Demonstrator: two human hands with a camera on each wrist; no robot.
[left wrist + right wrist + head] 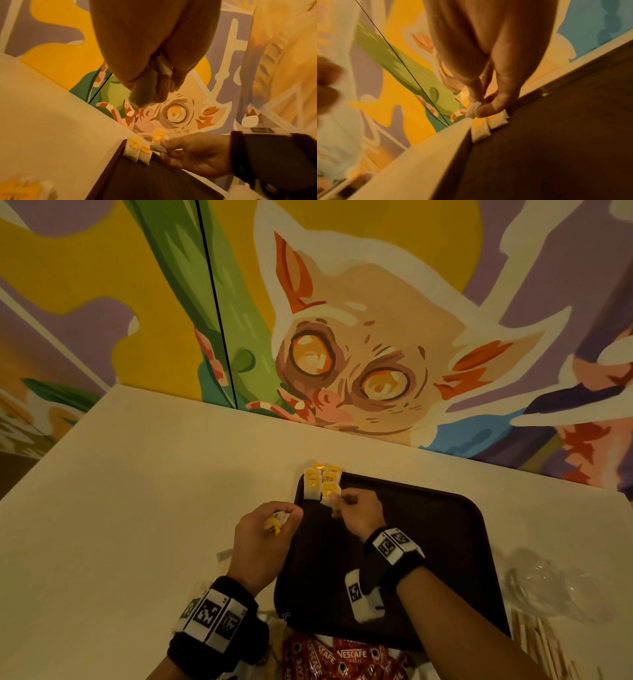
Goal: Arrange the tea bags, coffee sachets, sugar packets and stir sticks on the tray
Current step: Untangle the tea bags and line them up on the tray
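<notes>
A dark brown tray [428, 529] lies on the pale table. Several yellow-tagged tea bags [313, 482] lean in its far left corner, also in the left wrist view [135, 148] and right wrist view [481, 133]. My right hand [342, 501] pinches one tea bag [329, 494] by its edge just beside that row [157, 147] [473, 109]. My left hand [277, 522], at the tray's left edge, is curled round a bunch of tea bags [274, 525] [163, 67]. Red coffee sachets [342, 659] lie at the near edge. Wooden stir sticks [541, 642] lie at the near right.
A painted wall [342, 337] rises right behind the table. Crumpled clear plastic [548, 583] lies to the right of the tray. More packets [20, 189] lie on the table left of the tray.
</notes>
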